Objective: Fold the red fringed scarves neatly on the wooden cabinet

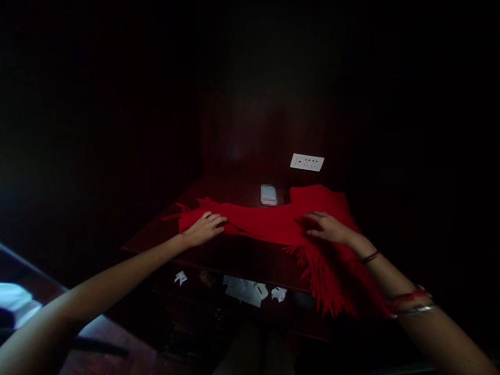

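Observation:
A red fringed scarf (273, 224) lies across a dark wooden table (230, 255), one end hanging over the front edge at the right. My left hand (205, 227) rests on the scarf's left end, fingers curled loosely and pressing the cloth down. My right hand (326, 227) lies flat on the scarf near its middle, fingers stretched out to the left. Neither hand lifts the cloth.
A small phone-like object (268, 195) lies on the table behind the scarf. A white socket plate (307, 162) sits on the dark wall. White paper scraps (246, 289) lie on a shelf under the tabletop. The room is very dark.

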{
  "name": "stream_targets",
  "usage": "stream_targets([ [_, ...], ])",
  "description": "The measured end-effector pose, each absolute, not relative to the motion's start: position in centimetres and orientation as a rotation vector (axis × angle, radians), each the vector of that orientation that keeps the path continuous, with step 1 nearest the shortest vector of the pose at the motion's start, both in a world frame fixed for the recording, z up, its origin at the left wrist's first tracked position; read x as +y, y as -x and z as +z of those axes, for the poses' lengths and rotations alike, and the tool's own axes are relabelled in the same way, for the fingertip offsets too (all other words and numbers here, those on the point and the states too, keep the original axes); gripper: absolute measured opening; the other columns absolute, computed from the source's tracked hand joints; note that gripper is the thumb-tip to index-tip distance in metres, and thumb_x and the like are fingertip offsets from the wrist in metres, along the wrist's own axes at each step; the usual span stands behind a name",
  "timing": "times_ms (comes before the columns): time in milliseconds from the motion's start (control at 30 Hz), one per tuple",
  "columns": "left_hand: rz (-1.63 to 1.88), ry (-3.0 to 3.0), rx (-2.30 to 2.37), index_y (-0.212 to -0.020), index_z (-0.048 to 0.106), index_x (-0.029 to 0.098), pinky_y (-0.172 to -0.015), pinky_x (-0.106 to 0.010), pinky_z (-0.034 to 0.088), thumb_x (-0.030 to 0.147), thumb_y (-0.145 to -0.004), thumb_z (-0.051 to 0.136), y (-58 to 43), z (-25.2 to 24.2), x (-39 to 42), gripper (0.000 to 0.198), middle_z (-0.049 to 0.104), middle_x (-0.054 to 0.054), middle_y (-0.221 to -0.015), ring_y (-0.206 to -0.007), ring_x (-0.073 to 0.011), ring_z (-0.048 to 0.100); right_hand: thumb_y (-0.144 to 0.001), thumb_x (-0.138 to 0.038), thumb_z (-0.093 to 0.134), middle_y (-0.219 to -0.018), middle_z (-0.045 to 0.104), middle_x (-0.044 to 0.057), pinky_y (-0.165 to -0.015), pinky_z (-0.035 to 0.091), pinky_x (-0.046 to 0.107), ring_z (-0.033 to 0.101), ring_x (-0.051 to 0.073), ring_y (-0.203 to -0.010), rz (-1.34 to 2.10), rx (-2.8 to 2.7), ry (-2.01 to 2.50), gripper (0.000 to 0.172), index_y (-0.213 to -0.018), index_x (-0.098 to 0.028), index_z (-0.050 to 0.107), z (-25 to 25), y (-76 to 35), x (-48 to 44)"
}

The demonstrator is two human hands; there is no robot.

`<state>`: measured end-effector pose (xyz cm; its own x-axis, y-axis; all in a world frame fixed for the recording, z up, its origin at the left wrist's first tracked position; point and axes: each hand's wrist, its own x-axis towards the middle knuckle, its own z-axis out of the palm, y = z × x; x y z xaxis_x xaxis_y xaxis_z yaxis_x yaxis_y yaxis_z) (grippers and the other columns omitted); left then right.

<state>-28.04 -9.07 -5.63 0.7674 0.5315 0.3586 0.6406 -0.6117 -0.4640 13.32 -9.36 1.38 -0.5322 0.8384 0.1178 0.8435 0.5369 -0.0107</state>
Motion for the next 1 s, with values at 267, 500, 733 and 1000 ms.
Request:
stream_targets([
  [267,-0.32,2.339,-0.797,-0.088,0.058,0.022,-0.093,-0.046,0.023,0.017,-0.085,0.039,27.6,-5.5,-8.6,0.02,0.041,-0.001,-0.127,-0.116,-0.0215,0.033,-0.084,-0.02,0.034,-0.095,0.057,0.011,-0.082,0.029,0.036,0.047,0.021,-0.093,-0.561,-2.796,1.376,0.025,-0.091,-0.015,0.058,-2.9,-1.0,-9.8],
  [500,-0.505,2.251,-1.008,-0.077,0.057,0.013,-0.094,-0.043,0.028,0.017,-0.079,0.043,30.8,-1.7,-8.8,0.014,0.036,-0.011,-0.129,-0.121,-0.0266,0.024,-0.082,-0.015,0.034,-0.083,0.056,0.012,-0.077,0.028,0.033,0.047,0.021,-0.082,-0.895,-2.402,1.489,0.023,-0.081,-0.01,0.056,1.3,-7.1,-9.4],
  [733,-0.505,2.448,-1.062,-0.102,0.051,0.012,-0.096,-0.046,0.023,0.024,-0.069,0.058,29.5,-3.9,-9.2,0.035,0.033,-0.014,-0.13,-0.122,-0.028,0.021,-0.083,-0.029,0.037,-0.099,0.056,0.008,-0.084,0.032,0.032,0.047,0.018,-0.095,-0.396,-2.764,1.21,0.025,-0.096,-0.018,0.055,-2.3,-10.4,-11.7],
  [1000,-0.181,2.564,-0.785,-0.102,0.054,0.028,-0.09,-0.037,0.033,0.015,-0.082,0.042,29.3,-4.8,-7.2,0.027,0.04,-0.003,-0.126,-0.118,-0.0222,0.03,-0.07,-0.041,0.054,-0.115,0.046,0.02,-0.076,0.04,0.04,0.048,0.031,-0.101,-0.24,-1.856,2.242,0.065,-0.125,-0.013,0.035,-0.8,-19.2,-7.3],
])
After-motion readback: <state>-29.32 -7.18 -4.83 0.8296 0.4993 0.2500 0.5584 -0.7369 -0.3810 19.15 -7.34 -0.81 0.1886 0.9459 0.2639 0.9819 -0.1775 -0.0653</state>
